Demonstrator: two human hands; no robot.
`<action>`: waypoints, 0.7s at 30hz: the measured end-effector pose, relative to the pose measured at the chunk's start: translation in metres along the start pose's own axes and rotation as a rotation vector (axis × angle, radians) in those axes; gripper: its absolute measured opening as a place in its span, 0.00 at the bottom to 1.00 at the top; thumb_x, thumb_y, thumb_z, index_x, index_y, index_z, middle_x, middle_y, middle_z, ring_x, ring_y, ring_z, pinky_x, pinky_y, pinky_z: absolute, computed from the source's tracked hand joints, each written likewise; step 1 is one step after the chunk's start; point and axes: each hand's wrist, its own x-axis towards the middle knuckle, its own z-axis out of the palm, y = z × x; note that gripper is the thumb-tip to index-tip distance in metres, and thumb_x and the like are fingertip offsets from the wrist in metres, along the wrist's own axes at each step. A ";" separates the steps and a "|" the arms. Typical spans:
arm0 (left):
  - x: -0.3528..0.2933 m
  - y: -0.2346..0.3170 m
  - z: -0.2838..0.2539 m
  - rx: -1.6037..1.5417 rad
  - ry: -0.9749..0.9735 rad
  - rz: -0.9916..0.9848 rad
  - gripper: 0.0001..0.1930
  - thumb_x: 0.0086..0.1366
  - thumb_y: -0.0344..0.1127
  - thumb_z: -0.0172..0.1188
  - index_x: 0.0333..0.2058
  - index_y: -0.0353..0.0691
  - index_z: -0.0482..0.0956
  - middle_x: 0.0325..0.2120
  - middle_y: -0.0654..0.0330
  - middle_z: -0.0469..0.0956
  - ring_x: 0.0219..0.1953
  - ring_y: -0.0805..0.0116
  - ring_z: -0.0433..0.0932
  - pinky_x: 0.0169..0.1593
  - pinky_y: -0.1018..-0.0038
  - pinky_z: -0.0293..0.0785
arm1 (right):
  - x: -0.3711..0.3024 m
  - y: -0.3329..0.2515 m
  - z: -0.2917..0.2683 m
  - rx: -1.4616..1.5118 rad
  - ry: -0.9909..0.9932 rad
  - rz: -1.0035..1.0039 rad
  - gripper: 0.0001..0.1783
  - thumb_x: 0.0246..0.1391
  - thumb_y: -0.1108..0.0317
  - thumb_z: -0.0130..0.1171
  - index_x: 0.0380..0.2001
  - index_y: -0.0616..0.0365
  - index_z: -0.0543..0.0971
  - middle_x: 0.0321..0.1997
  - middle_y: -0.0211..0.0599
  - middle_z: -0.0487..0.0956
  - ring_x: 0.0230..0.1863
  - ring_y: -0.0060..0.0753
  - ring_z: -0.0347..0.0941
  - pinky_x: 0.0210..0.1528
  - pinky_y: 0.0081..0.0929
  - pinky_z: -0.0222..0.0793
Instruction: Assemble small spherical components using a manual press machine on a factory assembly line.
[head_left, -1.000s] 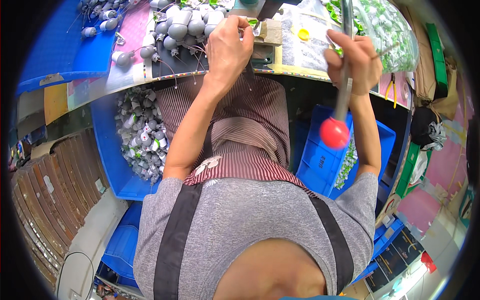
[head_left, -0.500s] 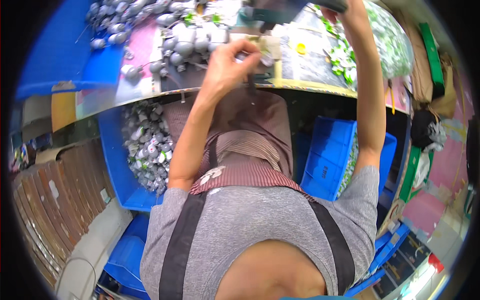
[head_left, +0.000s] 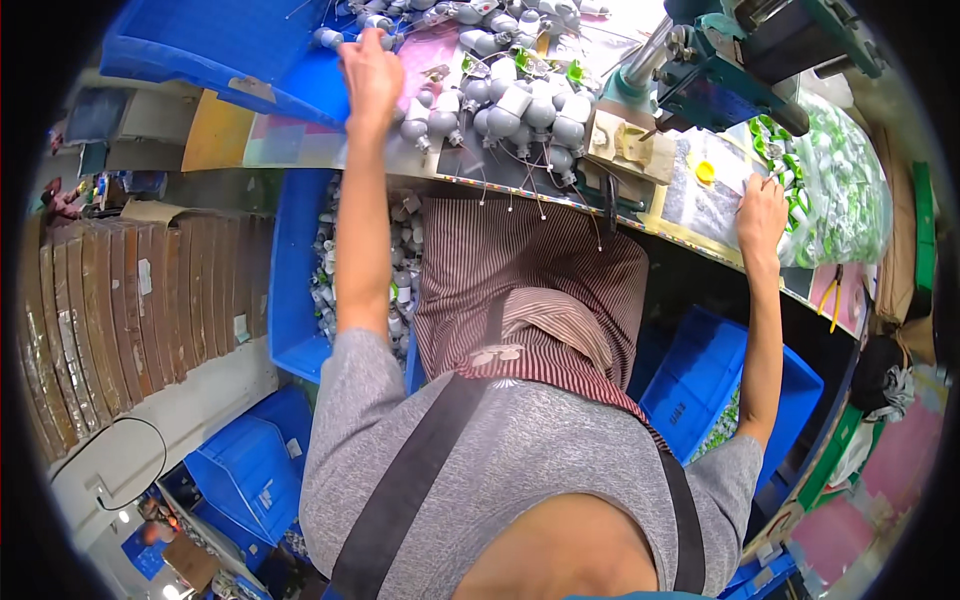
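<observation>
My left hand (head_left: pixel 372 75) reaches to the far left of the bench, fingers bent and apart at the edge of a heap of grey-and-white bulb-shaped parts (head_left: pixel 508 108) with thin wires. Nothing shows clearly between its fingers. My right hand (head_left: pixel 762 212) is low over the bench's right side, beside a pile of small green-and-white parts (head_left: pixel 797 200). Its fingers are curled together, and whatever they hold is too small to make out. Between my hands stands a green bench press (head_left: pixel 715 75) above a pale block fixture (head_left: pixel 632 143).
A blue bin (head_left: pixel 220 50) rests on the bench's left end. Below stand a blue crate (head_left: pixel 298 270) of grey parts and another blue crate (head_left: pixel 690 385) at right. A yellow round piece (head_left: pixel 705 172), a clear bag (head_left: pixel 845 185) and yellow-handled pliers (head_left: pixel 830 300) are at right.
My left hand has gone from the fixture leftward to the grey parts. My right hand has left the dark handle by the press and come down beside the green-and-white parts. The view has shifted.
</observation>
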 end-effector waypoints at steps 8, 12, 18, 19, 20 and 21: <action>0.038 -0.060 0.019 0.229 0.177 0.302 0.21 0.58 0.42 0.73 0.48 0.41 0.82 0.30 0.42 0.84 0.38 0.50 0.85 0.42 0.60 0.80 | 0.001 0.020 -0.004 0.235 0.080 0.131 0.12 0.51 0.70 0.64 0.39 0.58 0.76 0.38 0.43 0.80 0.42 0.48 0.76 0.43 0.42 0.72; 0.030 -0.058 -0.001 -1.208 0.258 -0.528 0.23 0.68 0.43 0.66 0.52 0.29 0.77 0.44 0.45 0.83 0.44 0.60 0.84 0.40 0.75 0.83 | 0.004 -0.002 -0.025 0.878 0.309 0.422 0.13 0.58 0.68 0.67 0.44 0.60 0.78 0.32 0.32 0.80 0.35 0.27 0.77 0.36 0.27 0.73; -0.023 0.042 -0.031 -2.211 -0.047 -0.325 0.28 0.73 0.51 0.56 0.58 0.30 0.71 0.55 0.47 0.78 0.49 0.54 0.82 0.51 0.65 0.83 | -0.016 -0.100 -0.073 1.228 0.366 0.304 0.11 0.58 0.75 0.67 0.43 0.62 0.79 0.35 0.32 0.82 0.34 0.19 0.78 0.38 0.20 0.76; -0.038 0.072 -0.040 -2.301 -0.188 -0.270 0.27 0.75 0.50 0.53 0.60 0.32 0.70 0.58 0.48 0.76 0.52 0.51 0.80 0.53 0.64 0.81 | -0.015 -0.115 -0.082 1.219 0.476 0.170 0.13 0.56 0.76 0.68 0.44 0.62 0.79 0.37 0.34 0.82 0.35 0.21 0.79 0.39 0.22 0.77; -0.048 0.091 -0.046 -2.379 -0.325 -0.209 0.26 0.76 0.49 0.50 0.61 0.33 0.70 0.60 0.48 0.74 0.55 0.48 0.78 0.56 0.63 0.80 | -0.013 -0.130 -0.090 1.211 0.584 0.028 0.15 0.54 0.78 0.68 0.45 0.62 0.79 0.39 0.35 0.83 0.35 0.24 0.80 0.39 0.23 0.78; -0.056 0.093 -0.040 -2.423 -0.413 -0.191 0.25 0.77 0.48 0.50 0.62 0.35 0.69 0.61 0.48 0.72 0.56 0.47 0.77 0.57 0.61 0.79 | -0.011 -0.143 -0.095 1.166 0.616 -0.040 0.16 0.53 0.80 0.68 0.45 0.62 0.79 0.41 0.37 0.83 0.34 0.27 0.81 0.39 0.25 0.79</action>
